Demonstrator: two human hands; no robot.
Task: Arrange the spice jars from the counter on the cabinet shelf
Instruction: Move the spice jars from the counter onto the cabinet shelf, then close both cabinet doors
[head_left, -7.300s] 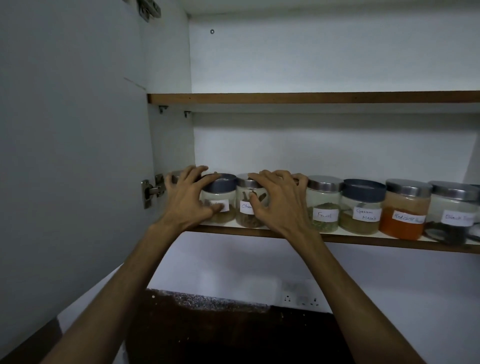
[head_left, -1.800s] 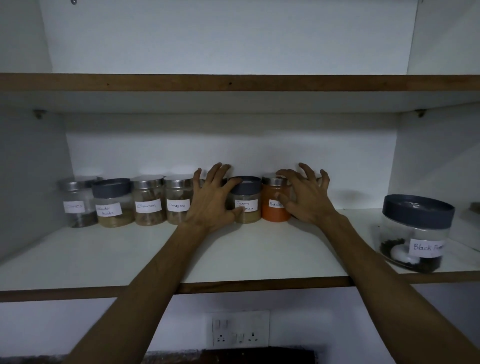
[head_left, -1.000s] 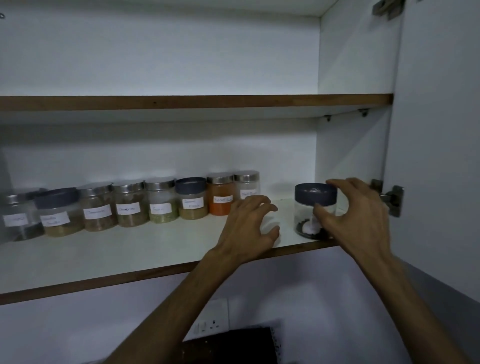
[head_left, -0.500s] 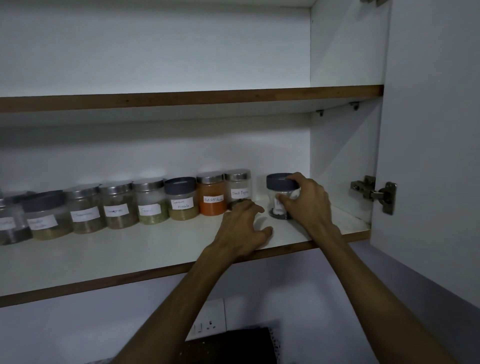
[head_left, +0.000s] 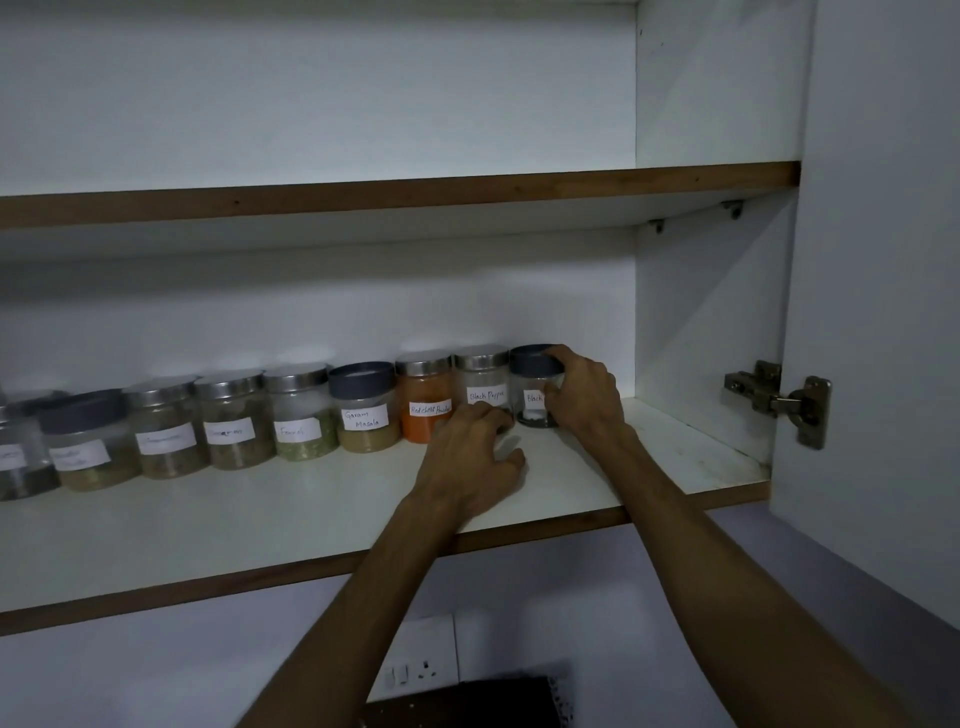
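Several labelled spice jars stand in a row along the back of the lower cabinet shelf (head_left: 260, 519). At the right end stands a dark-lidded jar (head_left: 530, 387) labelled "Black", with my right hand (head_left: 584, 400) gripping its lid and side. Left of it are the Black Pepper jar (head_left: 483, 382), the orange Red Chilli Powder jar (head_left: 423, 400) and the Garam Masala jar (head_left: 363, 408). My left hand (head_left: 475, 457) rests on the shelf in front of the Black Pepper jar, fingers curled loosely, holding nothing.
The upper shelf (head_left: 415, 192) runs overhead. The open cabinet door (head_left: 883, 312) with its metal hinge (head_left: 779, 400) stands at the right. Bare shelf lies right of the jars up to the side wall. A wall socket (head_left: 415, 670) sits below.
My right hand has pushed the dark-lidded jar back and left, against the Black Pepper jar at the row's end. My left hand has stayed on the shelf.
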